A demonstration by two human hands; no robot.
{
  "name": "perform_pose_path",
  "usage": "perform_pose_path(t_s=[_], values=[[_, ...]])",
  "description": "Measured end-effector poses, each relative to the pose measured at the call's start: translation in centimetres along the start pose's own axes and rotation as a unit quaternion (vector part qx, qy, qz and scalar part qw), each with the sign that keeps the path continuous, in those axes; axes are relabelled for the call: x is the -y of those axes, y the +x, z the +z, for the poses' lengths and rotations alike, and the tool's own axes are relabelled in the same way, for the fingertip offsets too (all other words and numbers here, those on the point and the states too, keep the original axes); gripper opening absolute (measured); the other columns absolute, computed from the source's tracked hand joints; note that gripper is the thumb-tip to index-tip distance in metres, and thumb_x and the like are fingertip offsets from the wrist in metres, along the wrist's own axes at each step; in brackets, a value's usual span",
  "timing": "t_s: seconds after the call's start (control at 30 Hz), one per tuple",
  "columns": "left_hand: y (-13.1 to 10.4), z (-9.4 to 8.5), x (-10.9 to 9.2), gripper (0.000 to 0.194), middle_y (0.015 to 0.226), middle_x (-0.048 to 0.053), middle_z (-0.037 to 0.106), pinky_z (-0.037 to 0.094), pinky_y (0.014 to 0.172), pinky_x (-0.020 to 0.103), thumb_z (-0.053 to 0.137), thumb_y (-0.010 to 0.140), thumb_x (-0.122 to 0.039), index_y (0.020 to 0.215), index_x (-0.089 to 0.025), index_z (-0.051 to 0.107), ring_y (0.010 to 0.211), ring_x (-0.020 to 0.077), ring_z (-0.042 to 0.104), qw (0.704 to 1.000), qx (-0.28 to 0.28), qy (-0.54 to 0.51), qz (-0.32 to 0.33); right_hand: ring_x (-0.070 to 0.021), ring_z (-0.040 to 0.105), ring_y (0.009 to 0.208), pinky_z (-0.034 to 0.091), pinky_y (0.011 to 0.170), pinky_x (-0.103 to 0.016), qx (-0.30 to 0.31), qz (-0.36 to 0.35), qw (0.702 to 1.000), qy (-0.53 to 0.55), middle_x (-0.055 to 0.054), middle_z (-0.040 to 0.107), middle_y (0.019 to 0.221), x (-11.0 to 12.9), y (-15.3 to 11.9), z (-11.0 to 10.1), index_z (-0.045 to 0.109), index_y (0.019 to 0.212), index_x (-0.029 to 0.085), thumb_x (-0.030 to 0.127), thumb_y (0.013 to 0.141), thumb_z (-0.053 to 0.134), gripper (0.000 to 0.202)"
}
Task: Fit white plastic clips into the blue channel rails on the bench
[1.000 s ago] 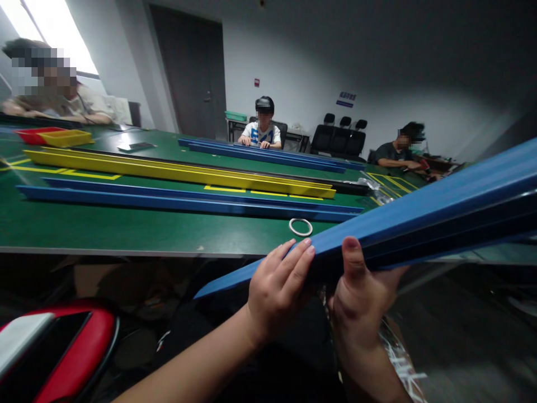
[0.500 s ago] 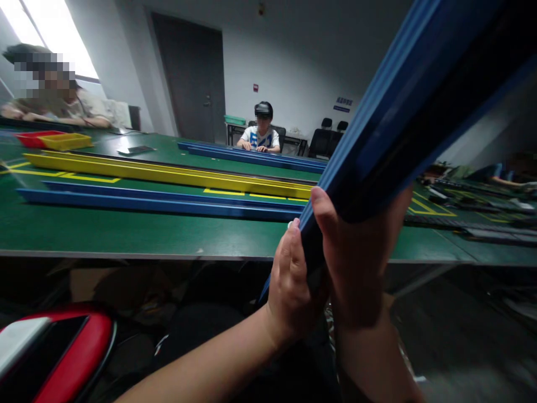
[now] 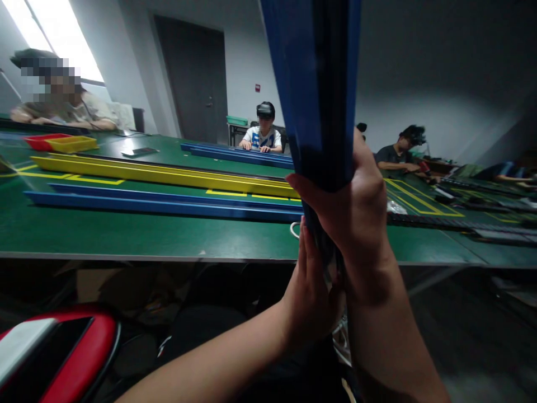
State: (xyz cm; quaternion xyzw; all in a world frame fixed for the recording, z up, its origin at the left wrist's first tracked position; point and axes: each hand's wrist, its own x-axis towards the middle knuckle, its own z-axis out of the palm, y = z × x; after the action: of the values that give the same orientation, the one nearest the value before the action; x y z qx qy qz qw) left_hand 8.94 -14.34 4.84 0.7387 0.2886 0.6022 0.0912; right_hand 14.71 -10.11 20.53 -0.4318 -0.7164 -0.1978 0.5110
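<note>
A long blue profile (image 3: 323, 84) stands nearly upright in front of me, its upper end out of view. My right hand (image 3: 356, 201) is wrapped round it, thumb on the left side and fingers on the right. Lower down, my left hand (image 3: 312, 285) is closed round the lower part of the same profile. A white loop (image 3: 296, 230) shows beside its fingertips. Behind the hands, blue channels (image 3: 168, 206) and a yellow channel (image 3: 159, 173) lie lengthwise on the green table (image 3: 146, 238).
Red (image 3: 46, 141) and yellow trays (image 3: 73, 144) sit at the back left. More blue channels (image 3: 235, 155) lie farther back. Several people are around the table. A red stool (image 3: 90, 352) bearing flat items stands at the lower left. Dark strips (image 3: 482, 204) lie at right.
The blue profile has swung from leaning right to nearly upright, its upper part moving left. Both hands still hold it. A person at the back right has come into view.
</note>
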Motion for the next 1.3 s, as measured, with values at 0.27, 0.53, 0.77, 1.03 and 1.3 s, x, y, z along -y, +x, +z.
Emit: perform_pose_path(t_s=[0.27, 0.53, 0.77, 1.03, 1.3], values=[[-3.6, 0.3, 0.6, 0.092, 0.16, 0.023, 0.013, 0.034, 0.117, 0.051, 0.057, 0.083, -0.015, 0.155, -0.01, 0.001, 0.148, 0.0355, 0.014, 0.997, 0.053, -0.049, -0.012, -0.0316, 0.06, 0.115, 0.054, 0.094, -0.046, 0.087, 0.013, 0.995, -0.046, -0.01, 0.053, 0.136, -0.7, -4.2, 0.7, 0.025, 0.152, 0.026, 0.049, 0.082, 0.067, 0.085], [-5.2, -2.4, 4.1, 0.055, 0.123, 0.011, 0.048, 0.049, 0.099, 0.051, 0.061, 0.075, -0.009, 0.126, -0.023, 0.045, 0.121, 0.0273, 0.05, 0.986, -0.164, 0.043, -0.006, -0.0305, 0.065, 0.101, 0.057, 0.08, -0.04, 0.212, 0.071, 0.97, -0.101, -0.01, 0.062, 0.122, -2.7, -9.5, 1.1, 0.024, 0.153, 0.028, 0.052, 0.077, 0.07, 0.092], [-2.5, -6.2, 10.5, 0.05, 0.128, 0.005, 0.048, 0.034, 0.11, 0.053, 0.077, 0.067, -0.012, 0.106, -0.029, 0.051, 0.134, 0.0282, 0.041, 0.943, -0.178, 0.222, 0.171, -0.0275, 0.066, 0.097, 0.055, 0.08, -0.037, 0.288, 0.099, 0.947, -0.1, -0.008, 0.064, 0.118, -4.3, -13.7, 2.1, 0.025, 0.153, 0.031, 0.052, 0.076, 0.069, 0.091], [-1.4, -8.4, 11.8, 0.065, 0.149, 0.009, 0.042, 0.0, 0.116, 0.065, 0.076, 0.074, -0.044, 0.133, -0.035, 0.052, 0.149, 0.0391, 0.009, 0.935, 0.005, 0.335, 0.118, -0.0261, 0.066, 0.097, 0.053, 0.081, -0.036, 0.363, 0.071, 0.924, -0.1, -0.007, 0.065, 0.117, -5.4, -15.2, 2.3, 0.028, 0.152, 0.033, 0.051, 0.075, 0.071, 0.09], [-0.5, -8.8, 13.1, 0.046, 0.128, 0.004, 0.06, 0.013, 0.117, 0.057, 0.063, 0.083, -0.024, 0.126, -0.039, 0.06, 0.134, 0.0281, 0.043, 0.922, 0.058, 0.37, 0.095, -0.0269, 0.064, 0.107, 0.05, 0.089, -0.037, 0.417, 0.023, 0.906, -0.075, -0.008, 0.062, 0.127, -7.9, -14.4, 2.6, 0.033, 0.15, 0.032, 0.049, 0.072, 0.074, 0.09]])
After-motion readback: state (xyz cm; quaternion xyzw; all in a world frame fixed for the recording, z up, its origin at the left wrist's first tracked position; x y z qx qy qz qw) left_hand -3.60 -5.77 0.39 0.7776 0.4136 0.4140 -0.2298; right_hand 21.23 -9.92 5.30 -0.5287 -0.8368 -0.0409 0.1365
